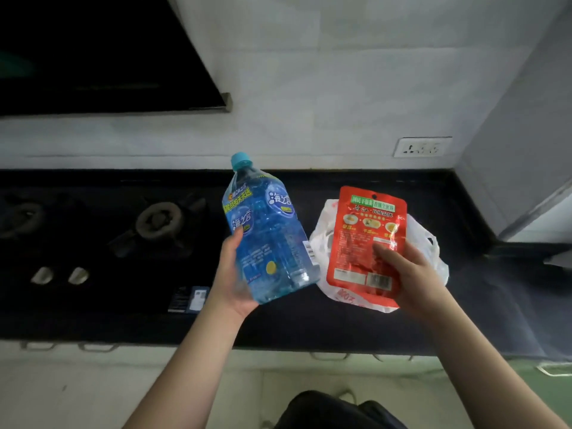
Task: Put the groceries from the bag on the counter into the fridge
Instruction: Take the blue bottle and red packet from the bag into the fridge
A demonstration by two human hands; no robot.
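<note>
Head view. Landmark: the white plastic bag (430,243), lying slack on the dark counter (309,323).

Left hand (235,280): wrapped around the lower body of the blue bottle (266,230), thumb on the label. The bottle is held in the air to the left of the bag, tilted, cap (240,159) pointing away from the person. It looks full of liquid, so expect it to be heavy, with a smooth, slippery film label. A hold low on the body with the base seated in the palm is the secure one.

Right hand (408,274): pinching the red pouch (368,239) at its lower right, thumb across the front. The pouch is held directly above the bag. It is likely light, soft and glossy, and it will flex; hold it at an edge.

The fridge cannot be identified with certainty in this view.
</note>
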